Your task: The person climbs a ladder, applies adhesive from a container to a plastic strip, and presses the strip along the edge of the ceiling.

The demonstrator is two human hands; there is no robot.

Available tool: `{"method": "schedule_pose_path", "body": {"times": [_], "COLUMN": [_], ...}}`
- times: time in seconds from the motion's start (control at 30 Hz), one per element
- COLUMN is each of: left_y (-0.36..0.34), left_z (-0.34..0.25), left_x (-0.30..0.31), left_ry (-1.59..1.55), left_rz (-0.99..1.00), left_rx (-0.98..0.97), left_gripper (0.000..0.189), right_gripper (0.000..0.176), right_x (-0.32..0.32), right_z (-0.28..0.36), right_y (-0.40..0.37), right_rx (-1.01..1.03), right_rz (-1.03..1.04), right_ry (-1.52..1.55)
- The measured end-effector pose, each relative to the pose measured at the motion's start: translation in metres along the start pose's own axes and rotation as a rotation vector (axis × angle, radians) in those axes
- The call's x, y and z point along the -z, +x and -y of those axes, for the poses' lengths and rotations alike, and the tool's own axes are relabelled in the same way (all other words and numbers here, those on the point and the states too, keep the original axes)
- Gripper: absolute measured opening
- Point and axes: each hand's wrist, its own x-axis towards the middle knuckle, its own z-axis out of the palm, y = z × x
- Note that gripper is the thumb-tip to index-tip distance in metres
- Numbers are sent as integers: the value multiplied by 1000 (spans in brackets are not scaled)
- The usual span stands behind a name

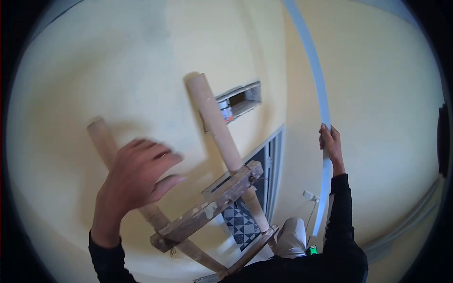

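Note:
My right hand is closed around a long, flat, pale grey-blue strip, perhaps plastic trunking. The strip stands nearly upright, running from the top of the view down beside my right arm. My left hand is raised in front of the left pole of a wooden ladder, thumb apart from the curled fingers, with nothing seen in it. Its fingertips are slightly blurred. The ladder's rough, paint-spotted rung is tied across two round poles, and the right pole reaches higher up the wall.
A rectangular wall recess behind the right pole holds a small container. Below are a doorway frame and a patterned tile floor. A white fitting with a cable is on the right wall. My bent knee is near the ladder.

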Motion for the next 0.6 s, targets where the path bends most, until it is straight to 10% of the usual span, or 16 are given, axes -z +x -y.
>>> {"method": "schedule_pose_path", "body": {"times": [0.6], "left_y": [-28], "left_z": [-49], "left_x": [-74], "left_ry": [-801], "left_rz": [249], "left_rx": [392], "left_gripper": [52], "right_gripper": [38], "right_x": [-97], "right_z": [139], "right_y": [76], "right_rx": [-277], "right_rz": [587], "right_ry": [1356]}}
